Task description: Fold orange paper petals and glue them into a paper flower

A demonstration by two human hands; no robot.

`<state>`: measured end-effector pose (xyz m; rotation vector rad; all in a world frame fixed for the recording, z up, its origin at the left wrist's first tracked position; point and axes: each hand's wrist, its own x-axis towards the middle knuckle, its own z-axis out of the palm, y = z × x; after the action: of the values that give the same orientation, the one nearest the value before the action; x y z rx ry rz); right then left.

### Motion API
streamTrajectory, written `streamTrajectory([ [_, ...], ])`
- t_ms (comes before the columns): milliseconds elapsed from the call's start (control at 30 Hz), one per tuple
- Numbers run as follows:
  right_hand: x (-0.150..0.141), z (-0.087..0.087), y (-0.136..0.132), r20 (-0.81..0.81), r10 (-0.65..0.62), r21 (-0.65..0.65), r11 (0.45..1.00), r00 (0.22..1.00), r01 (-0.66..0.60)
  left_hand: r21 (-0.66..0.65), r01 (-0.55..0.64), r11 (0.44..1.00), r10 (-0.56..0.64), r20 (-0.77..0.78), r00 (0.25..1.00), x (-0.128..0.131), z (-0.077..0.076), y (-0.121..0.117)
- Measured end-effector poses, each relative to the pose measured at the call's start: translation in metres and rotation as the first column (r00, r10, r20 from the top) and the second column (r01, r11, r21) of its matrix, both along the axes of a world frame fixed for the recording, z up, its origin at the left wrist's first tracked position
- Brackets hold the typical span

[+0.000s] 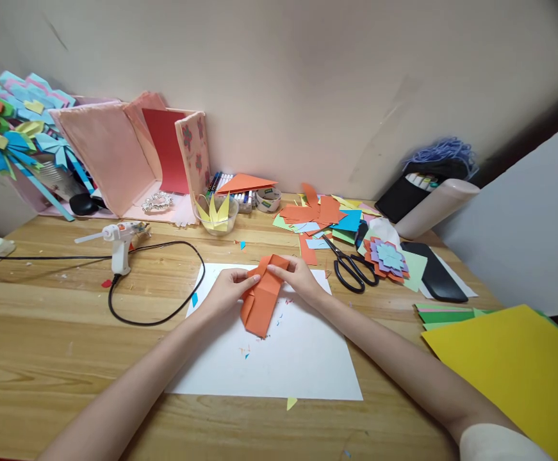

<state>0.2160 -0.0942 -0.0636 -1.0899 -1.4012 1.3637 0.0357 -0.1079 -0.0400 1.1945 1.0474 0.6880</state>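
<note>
A folded orange paper piece (261,301) lies on a white sheet (279,358) in the middle of the wooden table (43,346). My left hand (228,288) pinches its upper left part, fingers closed on a fold. On the upper right corner, my right hand (300,276) presses and pinches the same paper. The two hands almost meet above the paper's top.
Black scissors (350,266) and a layered paper flower (388,259) lie to the right. Coloured paper scraps (321,214) sit behind them, a yellow sheet (509,365) at near right. A glue gun (118,240) with black cord lies left. A pink box (115,153) and paper flowers (14,121) stand at the back.
</note>
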Motion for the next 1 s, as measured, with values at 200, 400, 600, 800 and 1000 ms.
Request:
streamTrajectory([
  [200,-0.006,-0.002,-0.008,0.072,-0.071,0.079,0.995,0.995,0.066,-0.049,-0.018,0.999,0.023,0.097,0.995,0.004,0.0,-0.003],
  [400,-0.005,0.003,-0.011,0.262,-0.15,0.409,0.912,0.953,0.032,-0.018,0.033,0.999,-0.03,0.126,0.992,0.003,-0.003,-0.004],
  [600,-0.002,0.003,-0.014,0.276,-0.179,0.618,0.786,0.944,-0.032,-0.027,0.044,0.999,-0.04,0.139,0.989,0.002,-0.007,-0.002],
  [800,-0.005,0.003,-0.016,0.276,-0.212,0.513,0.857,0.937,0.043,0.054,0.007,0.998,-0.012,0.092,0.996,0.004,-0.008,-0.002],
  [1000,-0.008,0.005,-0.014,0.224,-0.125,0.314,0.948,0.967,0.05,0.055,-0.018,0.998,0.012,0.101,0.995,0.004,-0.01,-0.001],
])
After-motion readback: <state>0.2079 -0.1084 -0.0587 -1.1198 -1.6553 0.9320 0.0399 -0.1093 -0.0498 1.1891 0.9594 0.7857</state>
